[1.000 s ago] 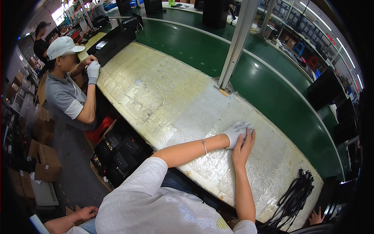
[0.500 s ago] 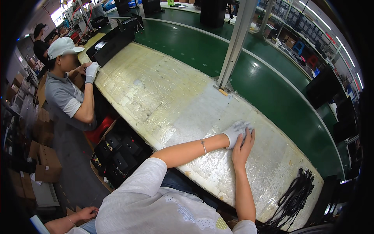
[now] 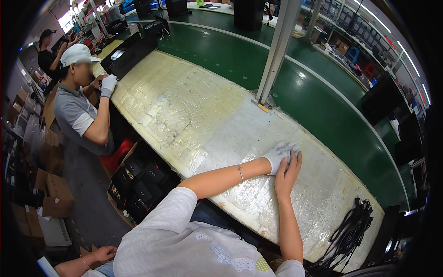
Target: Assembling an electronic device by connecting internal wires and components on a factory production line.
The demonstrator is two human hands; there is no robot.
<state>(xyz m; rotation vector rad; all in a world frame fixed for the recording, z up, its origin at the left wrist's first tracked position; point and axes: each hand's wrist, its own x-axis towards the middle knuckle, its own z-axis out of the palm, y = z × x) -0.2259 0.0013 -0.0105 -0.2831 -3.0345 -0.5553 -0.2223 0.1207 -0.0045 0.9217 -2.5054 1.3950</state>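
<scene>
My left hand point(image 3: 277, 159), in a white glove with greyish fingertips, lies on the film-covered worktable point(image 3: 180, 106). Bare and with its fingers stretched out, my right hand point(image 3: 288, 177) rests against the gloved one and hides part of its fingers. I see nothing held in either hand. A bundle of black cables point(image 3: 353, 226) lies on the table to the right of my hands. Farther off, by the foot of a metal post point(image 3: 276, 60), there is a small tool with a wooden handle point(image 3: 263, 108).
A green conveyor point(image 3: 318, 106) curves past the table's far side. At the left, a gloved co-worker point(image 3: 78, 108) stands by a black case point(image 3: 134, 55). Below the table's near edge is a carton of black parts point(image 3: 143, 177). Another person's arm point(image 3: 87, 261) shows at lower left.
My hands have stayed in place. The person in black at the far left has shifted slightly; otherwise the scene looks the same.
</scene>
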